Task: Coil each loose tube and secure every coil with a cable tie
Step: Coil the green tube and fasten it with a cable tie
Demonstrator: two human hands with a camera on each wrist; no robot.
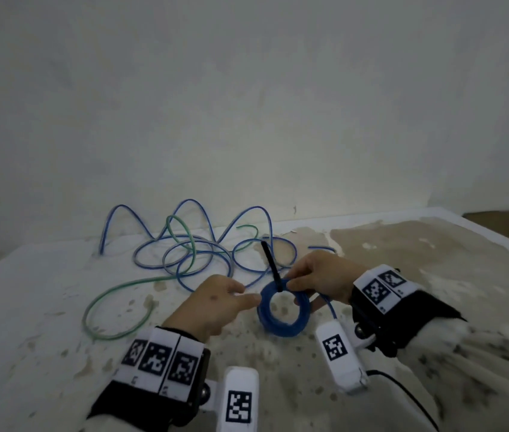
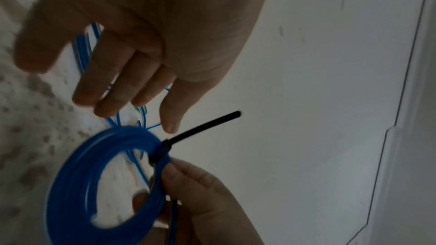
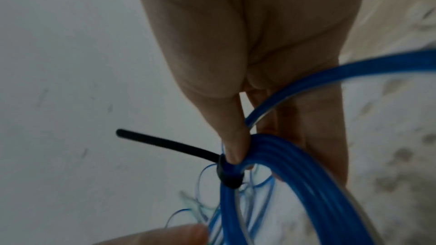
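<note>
A tight blue tube coil point(image 1: 283, 310) is held just above the table. A black cable tie point(image 1: 273, 266) is wrapped round its top, its tail sticking up. My right hand point(image 1: 293, 286) pinches the coil right beside the tie; the right wrist view shows thumb and fingers on the coil point(image 3: 283, 165) next to the tie point(image 3: 169, 143). My left hand point(image 1: 247, 294) hovers at the coil's left with relaxed fingers, holding nothing. In the left wrist view its fingers point(image 2: 169, 118) stand apart from the coil point(image 2: 68, 183) and the tie point(image 2: 202, 128).
Loose blue tubes point(image 1: 184, 254) lie tangled at the back of the worn white table point(image 1: 44, 307), against the wall. A loose green tube point(image 1: 116, 294) curves out to the front left. The table's right edge point(image 1: 496, 232) runs off at the far right.
</note>
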